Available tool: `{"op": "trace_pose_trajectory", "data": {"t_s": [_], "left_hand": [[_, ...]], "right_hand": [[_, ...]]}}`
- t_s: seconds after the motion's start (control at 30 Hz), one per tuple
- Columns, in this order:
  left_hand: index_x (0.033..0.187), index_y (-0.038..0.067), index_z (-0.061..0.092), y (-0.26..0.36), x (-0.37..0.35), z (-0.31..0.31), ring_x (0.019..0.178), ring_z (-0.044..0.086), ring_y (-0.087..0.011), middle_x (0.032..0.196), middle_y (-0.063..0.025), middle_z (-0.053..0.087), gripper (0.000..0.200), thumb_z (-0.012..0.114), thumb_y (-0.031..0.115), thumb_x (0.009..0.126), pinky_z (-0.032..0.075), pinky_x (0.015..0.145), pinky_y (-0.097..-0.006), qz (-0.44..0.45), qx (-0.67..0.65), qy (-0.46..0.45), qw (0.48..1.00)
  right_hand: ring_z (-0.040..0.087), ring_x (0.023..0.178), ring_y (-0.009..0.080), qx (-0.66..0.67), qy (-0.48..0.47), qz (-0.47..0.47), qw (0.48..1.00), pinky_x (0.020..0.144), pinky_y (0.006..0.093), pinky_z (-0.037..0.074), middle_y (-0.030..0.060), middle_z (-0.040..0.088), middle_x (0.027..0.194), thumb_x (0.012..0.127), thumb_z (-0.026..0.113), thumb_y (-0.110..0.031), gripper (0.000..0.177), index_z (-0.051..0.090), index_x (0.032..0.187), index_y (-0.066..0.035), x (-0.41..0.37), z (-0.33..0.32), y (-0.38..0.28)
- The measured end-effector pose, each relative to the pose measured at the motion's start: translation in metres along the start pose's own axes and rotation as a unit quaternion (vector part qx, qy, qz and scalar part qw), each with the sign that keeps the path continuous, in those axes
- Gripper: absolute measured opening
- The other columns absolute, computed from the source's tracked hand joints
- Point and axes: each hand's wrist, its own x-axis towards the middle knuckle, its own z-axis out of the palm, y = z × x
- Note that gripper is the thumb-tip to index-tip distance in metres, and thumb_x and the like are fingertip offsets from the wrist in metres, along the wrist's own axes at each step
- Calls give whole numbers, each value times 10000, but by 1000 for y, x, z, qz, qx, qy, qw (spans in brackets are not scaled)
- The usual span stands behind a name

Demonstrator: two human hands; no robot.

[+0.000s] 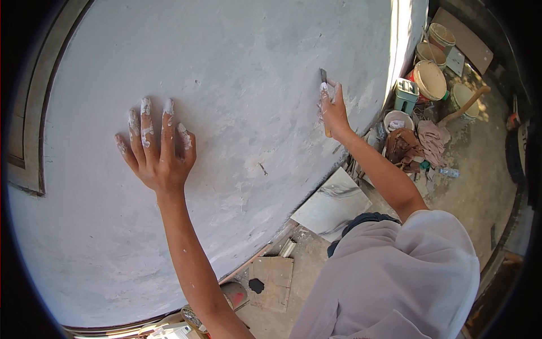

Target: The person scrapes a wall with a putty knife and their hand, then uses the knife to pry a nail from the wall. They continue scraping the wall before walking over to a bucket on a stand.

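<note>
My left hand [158, 148] lies flat on the grey plastered wall [243, 68], fingers spread and smeared with white putty. My right hand [333, 110] grips a putty knife [323, 77] by its wooden handle, with the metal blade pressed against the wall near the wall's right edge. White putty coats the fingers of that hand too.
Several buckets [432, 79] of putty stand on the floor at the upper right, beside a teal container [405, 95], rags [432, 141] and a plastic bottle [449, 172]. A tile [333, 203] and a board [274, 282] lie at the wall's foot. A door frame [28, 113] borders the wall on the left.
</note>
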Motion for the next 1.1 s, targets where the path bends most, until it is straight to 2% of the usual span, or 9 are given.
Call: {"op": "trace_pose_trajectory", "data": {"t_s": [0.8,0.9,1.0,1.1], "left_hand": [[1126,266,701,2,2,-3,1248,540,-228,1283,-22,623,409,709,301,719,300,1147,-502,-9,4,-4,1000],[1130,277,700,1,0,0,1248,539,-219,1282,-17,625,410,711,308,721,309,1140,-500,-12,-2,1,1000],[1138,287,697,1,1,0,1245,541,-219,1290,-13,621,419,720,323,721,315,1134,-495,-11,0,6,1000],[1144,286,696,0,0,1,1237,547,-222,1288,-15,623,429,730,346,721,316,1132,-494,-8,1,5,1000]], "right_hand": [[420,523,61,30,-26,-3,999,457,235,373,-21,460,706,1027,456,-259,385,336,1380,-163,-9,3,2],[438,540,61,-8,-12,9,1000,477,265,390,15,502,711,1020,471,-245,408,336,1389,-138,-17,7,5],[575,587,175,-198,-80,-67,975,559,345,460,125,609,769,989,515,-217,462,339,1402,-108,-37,8,32],[658,719,353,-268,-139,-190,934,671,425,491,241,654,862,946,561,-190,531,339,1419,-96,-55,8,53]]}}
